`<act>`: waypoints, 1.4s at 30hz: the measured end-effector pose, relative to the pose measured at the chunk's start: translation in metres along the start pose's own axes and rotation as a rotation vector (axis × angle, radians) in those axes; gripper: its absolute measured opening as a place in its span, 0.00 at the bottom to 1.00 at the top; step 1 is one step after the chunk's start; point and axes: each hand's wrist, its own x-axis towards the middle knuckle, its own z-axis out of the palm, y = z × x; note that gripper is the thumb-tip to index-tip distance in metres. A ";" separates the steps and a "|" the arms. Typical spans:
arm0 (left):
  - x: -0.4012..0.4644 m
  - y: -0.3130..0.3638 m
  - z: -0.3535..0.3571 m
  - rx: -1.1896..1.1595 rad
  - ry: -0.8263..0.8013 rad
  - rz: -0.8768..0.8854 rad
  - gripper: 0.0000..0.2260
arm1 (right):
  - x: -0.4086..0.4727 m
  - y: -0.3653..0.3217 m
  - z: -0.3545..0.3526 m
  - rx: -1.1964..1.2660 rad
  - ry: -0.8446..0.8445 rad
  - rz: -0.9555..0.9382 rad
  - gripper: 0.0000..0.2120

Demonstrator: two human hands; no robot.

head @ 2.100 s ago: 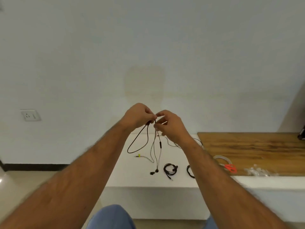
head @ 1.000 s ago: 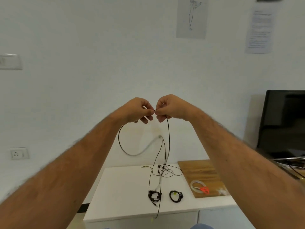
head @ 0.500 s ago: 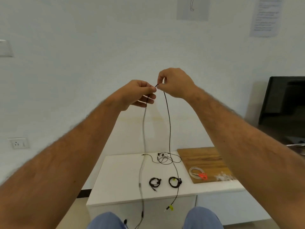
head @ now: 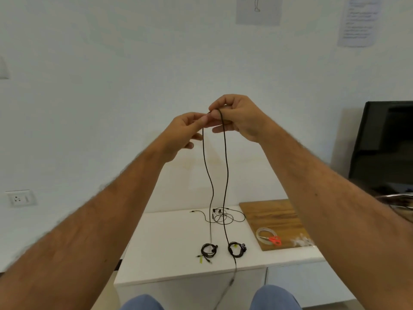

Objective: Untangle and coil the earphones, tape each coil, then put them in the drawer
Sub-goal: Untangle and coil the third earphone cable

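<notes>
Above white table, both hands' fingers pinch hanging earphone cable.

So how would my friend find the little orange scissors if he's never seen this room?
Look at the white table against the wall, then at the wooden board on its right side. At the board's near end lies a clear roll of tape, and the scissors rest across it. Their orange handles are the only bright thing there; the earphone coils nearby are black.
</notes>
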 end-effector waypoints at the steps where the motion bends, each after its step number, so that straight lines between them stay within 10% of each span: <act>1: 0.000 -0.003 0.002 0.035 -0.012 0.008 0.10 | 0.000 0.003 -0.004 0.046 -0.007 0.002 0.04; 8: 0.006 -0.006 0.005 -0.002 0.031 -0.006 0.08 | -0.008 0.021 -0.034 0.306 0.031 0.182 0.10; 15: 0.012 0.017 0.016 0.057 -0.042 0.071 0.08 | 0.001 0.005 -0.021 -0.229 -0.137 0.125 0.12; 24: 0.006 -0.006 -0.001 0.028 -0.102 -0.043 0.12 | 0.018 0.005 -0.061 -0.823 0.506 -0.191 0.03; 29: 0.011 0.001 0.008 -0.014 -0.100 -0.012 0.11 | 0.011 0.010 -0.033 -0.100 0.015 0.196 0.16; 34: 0.012 0.001 0.009 0.041 -0.153 -0.037 0.12 | 0.013 0.014 -0.026 -0.295 -0.270 0.179 0.11; 38: 0.008 -0.016 -0.004 0.001 -0.165 -0.121 0.13 | 0.021 0.015 -0.038 -0.636 0.171 -0.032 0.03; 42: 0.003 -0.028 -0.017 -0.024 -0.154 -0.166 0.13 | 0.021 0.024 -0.064 -0.383 0.591 0.019 0.04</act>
